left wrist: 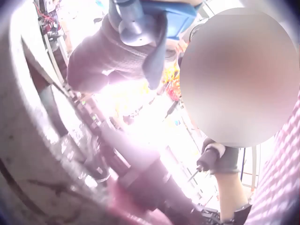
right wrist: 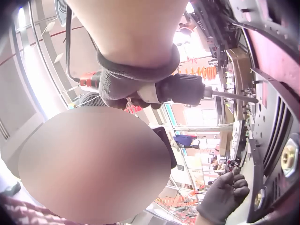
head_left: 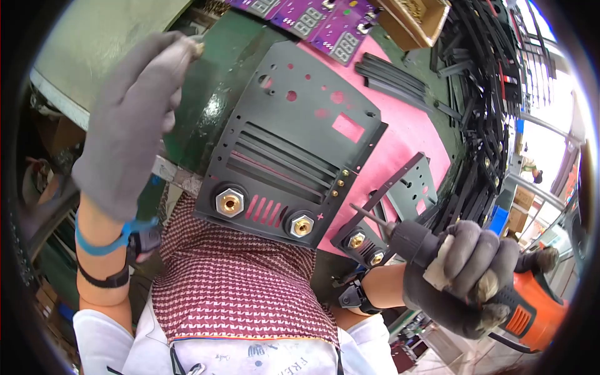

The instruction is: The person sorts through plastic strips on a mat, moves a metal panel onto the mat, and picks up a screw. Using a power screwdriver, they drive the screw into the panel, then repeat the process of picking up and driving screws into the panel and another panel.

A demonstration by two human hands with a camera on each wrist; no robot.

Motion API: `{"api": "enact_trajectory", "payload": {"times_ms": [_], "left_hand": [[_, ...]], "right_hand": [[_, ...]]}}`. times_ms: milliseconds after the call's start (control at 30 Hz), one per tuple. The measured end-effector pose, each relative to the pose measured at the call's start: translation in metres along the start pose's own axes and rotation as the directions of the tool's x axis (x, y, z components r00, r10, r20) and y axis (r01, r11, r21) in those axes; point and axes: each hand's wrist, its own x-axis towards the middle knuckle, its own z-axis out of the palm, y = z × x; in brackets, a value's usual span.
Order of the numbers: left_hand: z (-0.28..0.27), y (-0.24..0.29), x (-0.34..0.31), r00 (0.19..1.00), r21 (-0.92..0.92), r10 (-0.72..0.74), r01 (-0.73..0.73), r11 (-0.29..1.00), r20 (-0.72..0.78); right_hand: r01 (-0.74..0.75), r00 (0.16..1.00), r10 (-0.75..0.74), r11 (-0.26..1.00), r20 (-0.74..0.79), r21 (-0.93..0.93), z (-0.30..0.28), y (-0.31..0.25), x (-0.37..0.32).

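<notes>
A person's two hands, both in grey gloves, are raised above a workbench, seen from the head camera.

The left hand (head_left: 134, 119) is lifted high at the left, over the edge of the green table (head_left: 212, 94). Its fingers are curled, and the fingertips pinch a small pale piece (head_left: 198, 45) that is too small to identify.

The right hand (head_left: 465, 275) is low at the right, off the near edge of the table. It is wrapped tightly around the black neck of an orange power screwdriver (head_left: 531, 306). The screwdriver's thin bit (head_left: 369, 215) points toward the bench and ends just short of a small black panel (head_left: 406, 187).

Between the hands, a large black metal panel (head_left: 294, 144) lies flat on a pink mat (head_left: 406, 134). It has long slots and round holes. Two brass sockets with hexagonal collars (head_left: 229, 202) sit along its near edge. The small black panel lies just beside it on the right and carries two smaller brass sockets (head_left: 356, 239).

Purple circuit boards (head_left: 312, 22) with number displays lie at the far side of the table. A wooden box (head_left: 415, 19) stands near them. Stacks of black metal parts (head_left: 481, 112) line the right side. A red and white checked cloth (head_left: 237, 275) covers the person's chest.
</notes>
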Motion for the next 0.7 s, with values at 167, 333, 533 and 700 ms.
{"api": "enact_trajectory", "payload": {"times_ms": [167, 333, 533, 700], "left_hand": [[0.024, 0.014, -0.036, 0.803, -0.24, -0.137, 0.329, 0.913, 0.58], [0.05, -0.001, -0.038, 0.696, -0.274, -0.138, 0.446, 0.852, 0.704], [0.054, -0.014, -0.032, 0.625, -0.339, -0.056, 0.494, 0.8, 0.779], [0.051, -0.011, -0.032, 0.606, -0.29, -0.071, 0.476, 0.83, 0.792]], "right_hand": [[-0.013, 0.999, 0.016, 0.998, -0.038, 0.067, 0.017, -0.004, 0.004], [0.039, 0.996, -0.045, 0.995, 0.073, 0.089, 0.028, -0.008, 0.007], [0.052, 0.998, -0.048, 0.995, -0.05, 0.084, 0.042, -0.01, 0.003], [0.126, 0.99, -0.112, 0.974, -0.08, 0.188, 0.046, -0.002, 0.006]]}}
